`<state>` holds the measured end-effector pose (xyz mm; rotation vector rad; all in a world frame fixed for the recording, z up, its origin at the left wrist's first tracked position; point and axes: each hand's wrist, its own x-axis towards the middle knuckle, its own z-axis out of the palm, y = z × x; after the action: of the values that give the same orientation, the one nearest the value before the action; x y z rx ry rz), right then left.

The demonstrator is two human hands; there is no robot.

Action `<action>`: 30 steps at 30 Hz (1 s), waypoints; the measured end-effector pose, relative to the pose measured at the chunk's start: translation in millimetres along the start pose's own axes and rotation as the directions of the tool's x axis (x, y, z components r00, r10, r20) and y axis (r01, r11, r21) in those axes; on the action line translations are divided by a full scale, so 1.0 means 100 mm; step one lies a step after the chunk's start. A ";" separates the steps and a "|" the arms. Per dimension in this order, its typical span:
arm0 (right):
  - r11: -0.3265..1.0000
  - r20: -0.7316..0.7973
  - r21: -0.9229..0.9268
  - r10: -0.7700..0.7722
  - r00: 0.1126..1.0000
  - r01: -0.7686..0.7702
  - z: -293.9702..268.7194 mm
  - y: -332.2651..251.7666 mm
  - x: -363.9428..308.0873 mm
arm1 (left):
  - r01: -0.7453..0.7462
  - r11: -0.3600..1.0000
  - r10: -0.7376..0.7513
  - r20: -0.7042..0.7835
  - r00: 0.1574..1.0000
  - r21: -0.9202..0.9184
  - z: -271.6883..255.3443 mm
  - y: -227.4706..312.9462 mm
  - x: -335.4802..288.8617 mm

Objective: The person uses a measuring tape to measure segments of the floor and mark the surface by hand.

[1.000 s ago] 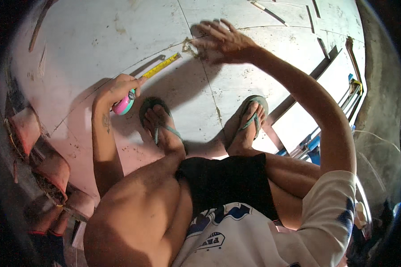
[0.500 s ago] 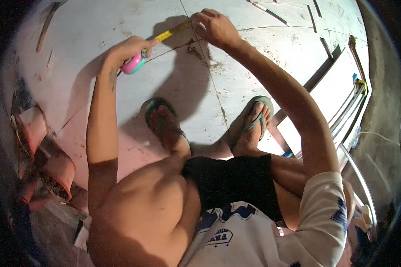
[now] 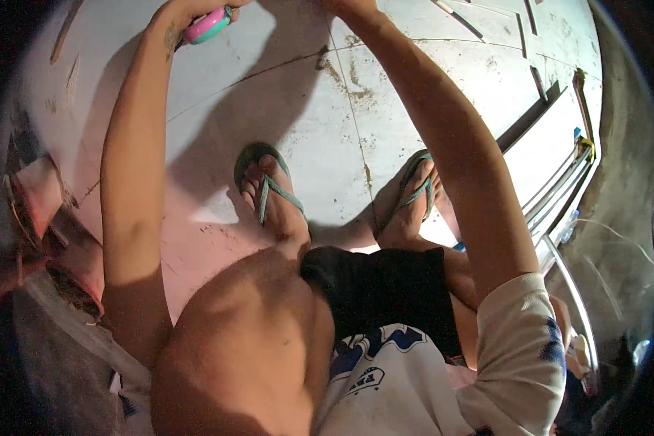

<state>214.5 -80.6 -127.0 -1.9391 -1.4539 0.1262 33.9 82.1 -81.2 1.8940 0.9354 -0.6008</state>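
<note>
Both arms went further fwd since prev. frame, now nearly straight, hands at the top edge. Left hand [image 3: 192,9] is curled round the pink-and-teal tape measure [image 3: 208,26], which sits under its palm w/ long axis tilted up to the right. Right hand [image 3: 347,6] is mostly cut off, grip can't be told.

We note the tape measure case [image 3: 208,25], held in the left hand [image 3: 190,9], as glossy plastic, pink with a teal band. The floor [image 3: 443,65] reads as matt concrete-like slab, pale, stained and gritty, with thin cracks or joints. The flip-flops [image 3: 270,190] look like rubbery foam with smooth teal straps. Shorts [image 3: 381,291] are matt black cloth; the shirt [image 3: 407,385] is white knit cloth with a blue print. Long rails [image 3: 559,196] at the right look like smooth, pale metal with a slight sheen.
</note>
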 end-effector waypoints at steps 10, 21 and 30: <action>0.997 0.067 -0.041 -0.068 0.995 0.071 0.00 -0.11 -0.04 | 0.217 0.950 -0.176 0.186 0.967 -0.226 -0.05 -0.01 -0.06; 0.991 0.355 -0.133 0.054 0.933 -0.007 -0.19 -0.16 -0.45 | 0.129 0.983 -0.154 0.205 0.967 0.127 0.21 0.05 -0.31; 0.977 0.502 -0.129 -0.082 0.861 0.169 -0.37 -0.24 -1.05 | -0.166 0.979 0.119 0.335 0.934 0.114 0.87 -0.23 -0.48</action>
<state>174.4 -186.8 -118.6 -2.0304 -1.9777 0.4866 -15.3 -4.8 -99.0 1.8906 0.5468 -0.8805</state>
